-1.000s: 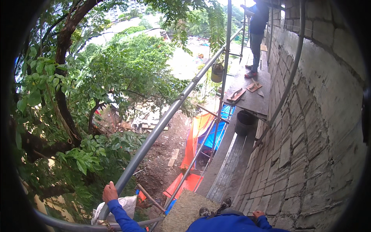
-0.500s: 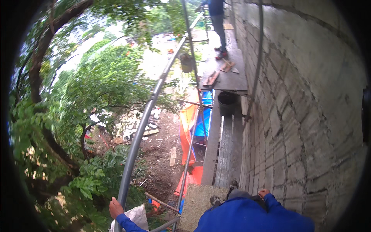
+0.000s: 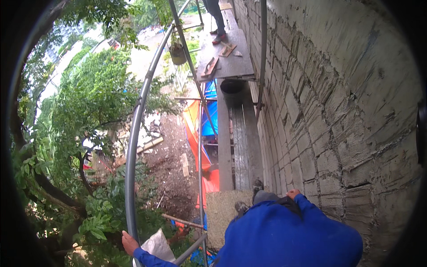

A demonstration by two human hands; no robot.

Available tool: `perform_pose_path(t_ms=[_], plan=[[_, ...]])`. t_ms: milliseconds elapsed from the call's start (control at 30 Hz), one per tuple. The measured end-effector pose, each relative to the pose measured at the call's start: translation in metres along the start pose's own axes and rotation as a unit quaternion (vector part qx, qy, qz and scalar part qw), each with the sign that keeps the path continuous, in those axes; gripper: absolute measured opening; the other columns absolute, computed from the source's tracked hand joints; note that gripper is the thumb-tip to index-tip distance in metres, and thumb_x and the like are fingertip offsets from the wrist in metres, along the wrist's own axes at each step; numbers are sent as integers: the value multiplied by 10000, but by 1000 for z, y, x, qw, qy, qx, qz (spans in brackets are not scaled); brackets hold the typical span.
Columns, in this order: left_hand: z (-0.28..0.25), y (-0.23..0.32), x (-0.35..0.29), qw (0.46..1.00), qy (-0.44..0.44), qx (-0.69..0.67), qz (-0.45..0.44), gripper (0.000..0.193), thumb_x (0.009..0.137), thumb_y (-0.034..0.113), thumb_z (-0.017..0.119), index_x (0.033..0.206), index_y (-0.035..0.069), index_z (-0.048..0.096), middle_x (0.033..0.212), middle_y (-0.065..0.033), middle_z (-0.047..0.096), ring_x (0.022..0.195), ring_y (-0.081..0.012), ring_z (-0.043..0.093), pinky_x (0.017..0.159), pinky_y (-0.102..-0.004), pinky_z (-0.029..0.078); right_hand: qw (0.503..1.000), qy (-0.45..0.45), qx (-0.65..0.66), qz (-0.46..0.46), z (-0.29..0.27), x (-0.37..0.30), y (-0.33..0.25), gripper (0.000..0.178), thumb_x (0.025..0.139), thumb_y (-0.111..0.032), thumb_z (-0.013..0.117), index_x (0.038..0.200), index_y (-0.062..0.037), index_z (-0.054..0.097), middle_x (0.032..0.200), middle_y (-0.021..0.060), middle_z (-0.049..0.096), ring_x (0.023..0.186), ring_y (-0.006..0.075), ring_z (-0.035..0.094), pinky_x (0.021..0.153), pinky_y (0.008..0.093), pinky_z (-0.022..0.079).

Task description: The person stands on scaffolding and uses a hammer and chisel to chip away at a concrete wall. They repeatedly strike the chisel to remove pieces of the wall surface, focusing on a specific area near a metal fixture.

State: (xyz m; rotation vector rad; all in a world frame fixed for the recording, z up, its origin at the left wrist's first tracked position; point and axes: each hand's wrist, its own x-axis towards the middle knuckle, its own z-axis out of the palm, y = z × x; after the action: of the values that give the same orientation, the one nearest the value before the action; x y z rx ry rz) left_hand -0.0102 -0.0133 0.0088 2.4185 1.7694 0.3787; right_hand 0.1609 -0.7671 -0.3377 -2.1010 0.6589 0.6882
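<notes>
At the lower left, my left hand [image 3: 130,243] is closed against the grey metal pipe rail [image 3: 131,178], its fingertips partly hidden. A whitish sack [image 3: 158,246] shows just beside that wrist. My right hand [image 3: 293,194] is low by the block wall [image 3: 329,147] on the right; its fingers are too small to read, and whether it touches the wall is unclear. My blue sleeves and top fill the lower middle. Below them my shoes [image 3: 257,184] stand at a rough tan board [image 3: 218,213] and the narrow planks [image 3: 240,147] ahead.
A dark bucket [image 3: 233,89] stands on the planks, before a raised platform [image 3: 227,62] with wooden floats [image 3: 210,66] and a person's legs [image 3: 216,20]. Another bucket [image 3: 178,54] hangs at the scaffold poles. Orange and blue tarps [image 3: 209,120] lie far below. Trees [image 3: 98,89] crowd the left.
My view has shifted, so platform, bucket and rail sit further left and higher in the picture. One shoe now shows further forward at the planks. My left hand remains at the rail.
</notes>
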Motion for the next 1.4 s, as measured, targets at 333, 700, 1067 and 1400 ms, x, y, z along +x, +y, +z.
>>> perform_pose_path(t_ms=[333, 700, 1067, 1400], plan=[[1, 2, -2, 999, 4, 9, -35, 612, 961, 551, 332, 978, 37, 664, 1017, -219, 661, 968, -440, 593, 823, -527, 437, 1000, -9, -2, -19, -8, -8, -16, 348, 760, -358, 741, 897, -38, 741, 894, 129, 727, 848, 216, 689, 802, 340, 532], [8, -9, 5, 999, 10, -17, -43, 609, 952, 566, 342, 993, 52, 665, 1008, -207, 664, 957, -433, 600, 802, -526, 441, 999, -9, 18, -40, -8, -10, -30, 293, 776, -275, 727, 881, -4, 694, 742, 83, 688, 602, 156, 633, 562, 312, 515], [3, -5, 1, 999, 10, -9, -50, 611, 943, 586, 340, 983, 72, 668, 1003, -189, 672, 947, -427, 609, 788, -521, 451, 999, -1, -19, -43, -3, 2, -25, 390, 735, -375, 759, 921, -33, 743, 897, 144, 723, 855, 241, 690, 825, 344, 531], [3, 0, 0, 999, 11, -15, -44, 593, 949, 566, 358, 965, 57, 663, 973, -209, 665, 908, -424, 610, 771, -508, 453, 997, 8, -39, -67, -2, 17, -11, 352, 763, -321, 747, 905, -1, 713, 809, 115, 710, 704, 193, 672, 688, 328, 547]])
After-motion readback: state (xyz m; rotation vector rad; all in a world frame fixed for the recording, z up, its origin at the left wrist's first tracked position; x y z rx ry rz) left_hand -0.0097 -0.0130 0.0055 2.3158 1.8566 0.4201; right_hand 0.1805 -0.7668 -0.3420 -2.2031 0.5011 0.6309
